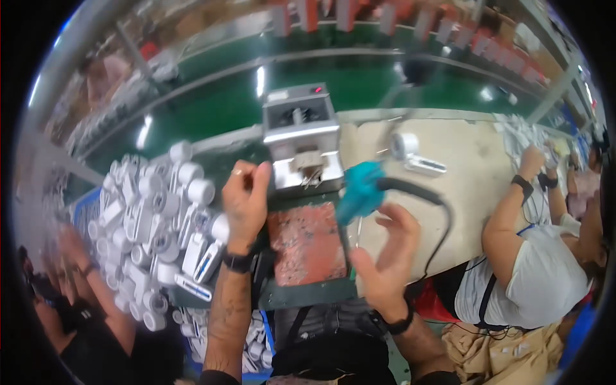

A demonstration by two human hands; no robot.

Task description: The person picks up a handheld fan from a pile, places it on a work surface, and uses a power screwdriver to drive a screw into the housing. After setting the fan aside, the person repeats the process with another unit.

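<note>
My left hand [246, 208] is beside the left side of a silver, box-shaped screw feeder [301, 138]. Its fingers are curled in with the thumb up, and whatever they may hold is hidden. Spread fingers and a raised thumb show on my right hand [391, 260], which has nothing in it. Just above that hand a teal electric screwdriver [361, 186], blurred by motion, hangs with its black cord curving off to the right. A worn red mat [307, 247] with small specks lies between my hands, in front of the feeder.
Many white plastic housings [151, 224] with round ends are heaped on the left. One white housing [423, 165] lies on the beige board [459, 144] at right. More parts fill a blue-edged bin [269, 333] below. Co-workers sit on both sides; one wears a white shirt [526, 276].
</note>
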